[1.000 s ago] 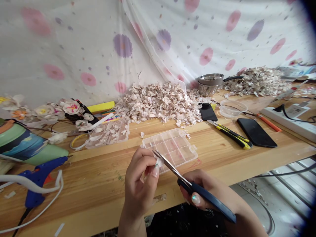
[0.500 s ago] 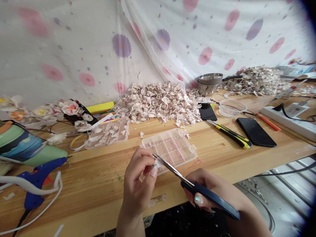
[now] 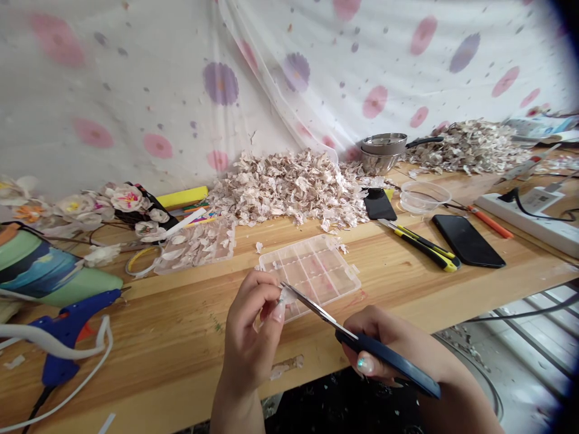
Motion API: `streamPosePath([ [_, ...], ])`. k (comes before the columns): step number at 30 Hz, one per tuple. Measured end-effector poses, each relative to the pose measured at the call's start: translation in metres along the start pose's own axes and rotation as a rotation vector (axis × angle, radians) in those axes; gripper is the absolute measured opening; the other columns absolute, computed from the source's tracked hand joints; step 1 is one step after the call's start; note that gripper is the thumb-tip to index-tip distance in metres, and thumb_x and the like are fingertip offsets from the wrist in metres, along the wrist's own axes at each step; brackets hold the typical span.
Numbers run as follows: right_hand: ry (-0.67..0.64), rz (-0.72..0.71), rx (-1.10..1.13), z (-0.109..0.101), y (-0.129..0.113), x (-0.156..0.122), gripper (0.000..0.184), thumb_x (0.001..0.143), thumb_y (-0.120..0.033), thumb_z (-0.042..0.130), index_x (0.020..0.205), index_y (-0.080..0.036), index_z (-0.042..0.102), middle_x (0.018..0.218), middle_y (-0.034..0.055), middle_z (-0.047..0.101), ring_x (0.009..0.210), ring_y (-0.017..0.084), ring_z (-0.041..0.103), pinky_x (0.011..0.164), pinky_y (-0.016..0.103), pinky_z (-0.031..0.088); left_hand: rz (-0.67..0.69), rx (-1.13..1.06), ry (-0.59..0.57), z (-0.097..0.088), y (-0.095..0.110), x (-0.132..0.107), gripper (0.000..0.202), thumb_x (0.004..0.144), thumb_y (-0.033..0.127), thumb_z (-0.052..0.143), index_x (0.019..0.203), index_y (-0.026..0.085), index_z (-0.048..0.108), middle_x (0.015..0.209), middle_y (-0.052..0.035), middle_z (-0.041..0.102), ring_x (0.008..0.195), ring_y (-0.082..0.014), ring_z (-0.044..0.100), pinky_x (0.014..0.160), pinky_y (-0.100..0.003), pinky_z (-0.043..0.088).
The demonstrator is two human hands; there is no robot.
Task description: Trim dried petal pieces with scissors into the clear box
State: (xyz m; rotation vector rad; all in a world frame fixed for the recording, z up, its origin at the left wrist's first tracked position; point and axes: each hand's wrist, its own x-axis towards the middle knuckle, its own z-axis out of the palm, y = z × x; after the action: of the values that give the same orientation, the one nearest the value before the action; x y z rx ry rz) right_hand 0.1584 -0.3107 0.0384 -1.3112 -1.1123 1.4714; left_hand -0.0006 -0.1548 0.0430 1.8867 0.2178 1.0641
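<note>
My left hand [image 3: 256, 328] pinches a small pale petal-like flake [image 3: 287, 295] between thumb and fingers. In my right hand [image 3: 384, 343] is a pair of scissors [image 3: 393, 361] with dark blue handles. Their blades point up and left, and the tips lie at the flake beside my left fingertips. The blades look nearly closed. Behind my hands lies a clear divided plastic box [image 3: 316, 271] on the wooden table, partly hidden by my left hand and the scissors.
A large heap of pale flakes [image 3: 289, 190] lies behind the box. To the left are a flake-filled tray [image 3: 196, 244] and a blue glue gun [image 3: 67, 337]. On the right lie a yellow-black utility knife [image 3: 423, 246], a black phone [image 3: 468, 241] and a white power strip [image 3: 534, 214].
The scissor blades have drawn closer together, and my right hand has shifted very slightly. More of the pale flake shows at my left fingertips.
</note>
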Motion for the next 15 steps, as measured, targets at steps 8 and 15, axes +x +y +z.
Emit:
streamPosePath([
  [8, 0.046, 0.06, 0.052, -0.002, 0.005, -0.002, 0.056, 0.066, -0.068, 0.068, 0.059, -0.017, 0.047, 0.043, -0.0062, 0.041, 0.035, 0.005, 0.033, 0.031, 0.017, 0.021, -0.075, -0.02, 0.017, 0.0, 0.002, -0.001, 0.017, 0.086, 0.017, 0.045, 0.07, 0.02, 0.047, 0.08, -0.0002, 0.042, 0.072, -0.0149, 0.039, 0.06, -0.029, 0.03],
  [15, 0.363, -0.245, 0.155, 0.018, 0.003, 0.022, 0.048, 0.076, -0.062, 0.063, 0.067, -0.017, 0.048, 0.048, -0.0058, 0.042, 0.04, 0.006, 0.036, 0.039, 0.019, 0.026, -0.187, -0.103, -0.289, 0.0, 0.008, -0.001, 0.017, 0.087, 0.02, 0.04, 0.07, 0.02, 0.041, 0.078, 0.0001, 0.04, 0.072, -0.0154, 0.04, 0.063, -0.029, 0.031],
])
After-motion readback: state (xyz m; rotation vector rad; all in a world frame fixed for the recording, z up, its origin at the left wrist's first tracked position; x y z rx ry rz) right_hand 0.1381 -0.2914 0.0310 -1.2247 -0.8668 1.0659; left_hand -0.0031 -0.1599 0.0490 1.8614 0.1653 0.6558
